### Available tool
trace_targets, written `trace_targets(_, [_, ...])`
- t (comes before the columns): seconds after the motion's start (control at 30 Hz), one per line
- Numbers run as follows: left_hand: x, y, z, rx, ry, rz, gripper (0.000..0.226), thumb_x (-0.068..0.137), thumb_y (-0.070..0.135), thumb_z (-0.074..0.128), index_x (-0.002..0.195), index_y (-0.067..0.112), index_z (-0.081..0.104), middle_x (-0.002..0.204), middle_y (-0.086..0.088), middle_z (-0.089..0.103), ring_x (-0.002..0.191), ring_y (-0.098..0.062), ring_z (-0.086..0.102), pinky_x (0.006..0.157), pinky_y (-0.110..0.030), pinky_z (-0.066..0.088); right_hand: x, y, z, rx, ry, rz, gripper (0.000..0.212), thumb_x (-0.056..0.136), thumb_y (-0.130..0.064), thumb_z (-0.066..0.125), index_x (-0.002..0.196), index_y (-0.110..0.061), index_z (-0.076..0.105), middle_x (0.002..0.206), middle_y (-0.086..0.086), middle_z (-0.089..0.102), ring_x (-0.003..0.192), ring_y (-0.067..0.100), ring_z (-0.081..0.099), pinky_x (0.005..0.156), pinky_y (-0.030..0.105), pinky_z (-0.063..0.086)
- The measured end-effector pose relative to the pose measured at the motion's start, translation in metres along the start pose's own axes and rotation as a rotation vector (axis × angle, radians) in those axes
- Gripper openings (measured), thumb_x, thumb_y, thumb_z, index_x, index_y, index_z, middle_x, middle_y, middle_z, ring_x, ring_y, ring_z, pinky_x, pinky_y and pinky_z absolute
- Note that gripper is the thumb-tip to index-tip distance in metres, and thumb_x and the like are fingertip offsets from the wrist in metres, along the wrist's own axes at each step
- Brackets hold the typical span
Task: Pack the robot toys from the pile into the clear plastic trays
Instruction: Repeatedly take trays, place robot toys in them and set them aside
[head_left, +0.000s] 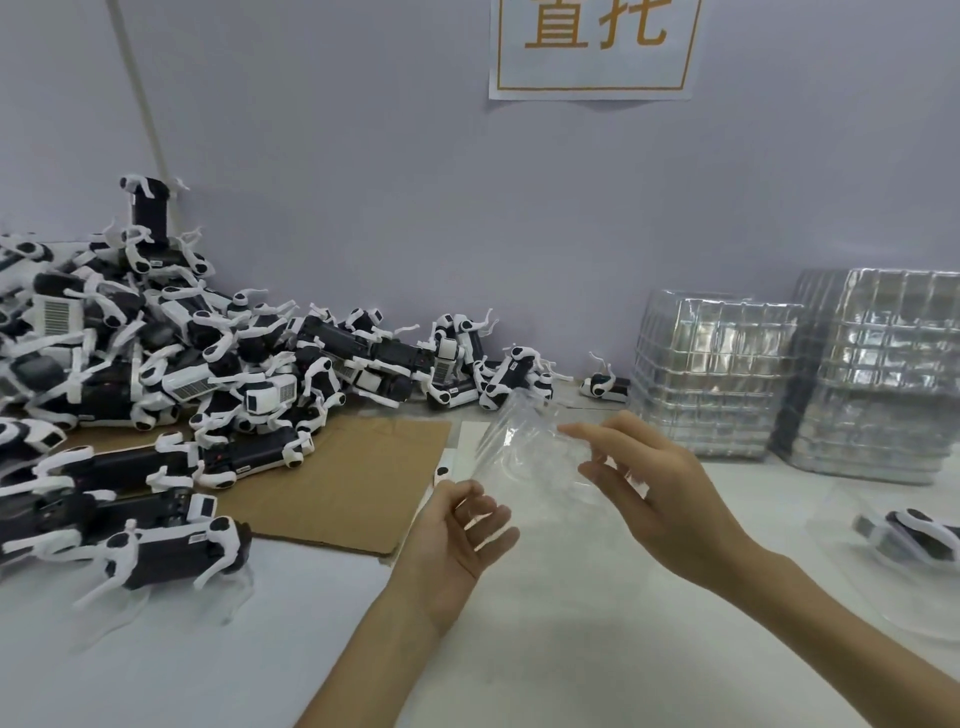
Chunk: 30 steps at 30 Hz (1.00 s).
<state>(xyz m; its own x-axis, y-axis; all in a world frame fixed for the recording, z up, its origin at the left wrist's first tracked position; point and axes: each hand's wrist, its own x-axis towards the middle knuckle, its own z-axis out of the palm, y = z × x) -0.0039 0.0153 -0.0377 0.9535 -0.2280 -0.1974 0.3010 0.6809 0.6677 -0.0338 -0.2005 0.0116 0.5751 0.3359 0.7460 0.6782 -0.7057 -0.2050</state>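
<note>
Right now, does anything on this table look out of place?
One black-and-white robot dog toy lies alone beside the stacked clear plastic trays, apart from the jumbled toy pile. A second toy stands on end atop that pile, against the wall.

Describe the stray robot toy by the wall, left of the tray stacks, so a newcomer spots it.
Find the two stacks of clear trays against the wall on the right. Just left of the left-hand stack's base, one black-and-white robot toy lies on the table. Unlike the heaped pile further left, it lies alone.
</note>
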Motion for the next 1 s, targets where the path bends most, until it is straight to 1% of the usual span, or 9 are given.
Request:
trace_targets(0.1, [0.007,-0.005,-0.005,-0.020,0.181,0.028,0.026,0.096,0.013,0.054,0.070,0.013,0.057,0.052,0.002,0.054,0.046,-0.012,0.062,0.046,-0.026,0.054,0.001,0.001,-0.004,0.056,0.080,0.057,0.030,0.098,-0.016,0.061,0.126,-0.025,0.066,0.091,-0.017,0.055,0.076,0.005,0.054,0.068,0.011,0.041])
trace_targets(0.2, [0.013,0.008,-0.019,-0.199,0.321,0.066,0.030,0.097,0.012,0.049,0.068,0.015,0.045,0.041,0.006,0.041,0.033,-0.006,0.047,0.039,-0.016,0.046,0.016,0.012,-0.030,0.184,0.354,0.215,0.024,0.101,-0.026,0.057,0.123,-0.031,0.063,0.092,-0.017,0.062,0.072,0.008,0.057,0.065,0.018,0.047])
trace_targets(0.27, [0.015,0.017,-0.027,-0.245,0.350,0.117,0.027,0.098,0.012,0.047,0.071,0.015,0.046,0.040,0.006,0.038,0.032,-0.006,0.044,0.040,-0.014,0.045,0.030,0.023,-0.060,0.268,0.533,0.274,0.026,0.103,-0.025,0.055,0.128,-0.029,0.062,0.087,-0.011,0.062,0.070,0.010,0.057,0.065,0.028,0.051])
trace_targets(0.37, [0.016,0.012,-0.028,-0.208,0.311,0.105,0.026,0.099,0.015,0.043,0.073,0.016,0.047,0.044,0.004,0.040,0.038,-0.010,0.044,0.045,-0.018,0.047,0.051,0.037,-0.101,0.063,0.620,0.213,0.030,0.104,-0.023,0.053,0.133,-0.022,0.060,0.097,-0.003,0.066,0.085,0.009,0.064,0.082,0.022,0.051])
trace_targets(0.47, [0.013,0.001,-0.017,-0.114,0.229,0.058,0.024,0.098,0.016,0.041,0.075,0.016,0.047,0.053,0.001,0.047,0.044,-0.013,0.049,0.054,-0.026,0.049,0.077,0.059,-0.123,-0.207,0.582,0.142,0.032,0.103,-0.024,0.054,0.133,-0.018,0.062,0.106,0.001,0.069,0.103,0.013,0.063,0.104,0.034,0.045])
trace_targets(0.6, [0.006,-0.005,-0.010,-0.029,0.134,0.008,0.022,0.098,0.014,0.044,0.076,0.014,0.049,0.060,-0.002,0.052,0.051,-0.016,0.056,0.057,-0.029,0.054,0.111,0.108,-0.133,-0.511,0.395,0.159,0.035,0.102,-0.023,0.053,0.136,-0.026,0.060,0.126,0.008,0.066,0.119,0.028,0.058,0.109,0.046,0.027])
trace_targets(0.8, [0.004,-0.009,-0.010,-0.033,0.113,-0.023,0.022,0.100,0.012,0.046,0.078,0.013,0.051,0.059,-0.003,0.051,0.051,-0.018,0.055,0.052,-0.027,0.055,0.127,0.172,-0.128,-0.853,-0.251,0.625,0.062,0.101,-0.018,0.053,0.158,-0.026,0.029,0.166,0.010,0.021,0.152,0.031,0.017,0.122,0.059,0.006])
trace_targets(0.87, [0.006,-0.008,-0.013,-0.045,0.106,0.001,0.022,0.100,0.011,0.045,0.079,0.013,0.052,0.059,-0.003,0.050,0.051,-0.017,0.054,0.052,-0.027,0.054,0.124,0.164,-0.118,-0.744,-0.182,0.690,0.068,0.097,-0.014,0.056,0.158,-0.021,0.027,0.165,0.012,0.022,0.151,0.033,0.021,0.122,0.059,0.010])
trace_targets(1.0, [0.009,-0.012,-0.014,-0.070,0.066,0.051,0.027,0.102,0.008,0.040,0.078,0.014,0.051,0.061,-0.001,0.049,0.053,-0.015,0.053,0.058,-0.028,0.053,0.108,0.105,-0.078,-0.334,0.113,0.519,0.060,0.094,-0.014,0.060,0.151,-0.018,0.040,0.153,0.010,0.042,0.138,0.028,0.042,0.116,0.044,0.030])
